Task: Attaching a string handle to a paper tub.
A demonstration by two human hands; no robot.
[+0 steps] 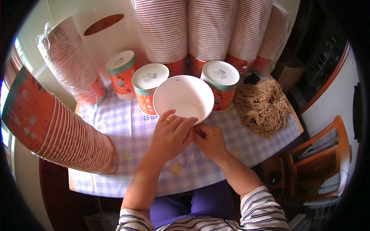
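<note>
A paper bucket (pixel 184 94), white inside, stands mouth up at the middle of the table, tipped a little toward me. A small dark hole shows near its far rim. My left hand (pixel 169 134), with a ring on one finger, grips the near rim, fingertips reaching over the edge. Right beside it, my right hand (pixel 210 140) is closed in a pinch just under the same rim. What it pinches is hidden, though a faint pale loop of cord (pixel 184 158) hangs below the hands. To the right lies a tangled heap of tan cords (pixel 264 107).
Upside-down red and green buckets (pixel 150 90) (pixel 221 86) (pixel 121 73) stand behind. Tall wrapped stacks of buckets (pixel 162 30) line the back. A leaning stack (pixel 73 134) is at left. The table has a checked cloth (pixel 135 173); a wooden chair (pixel 320 161) stands right.
</note>
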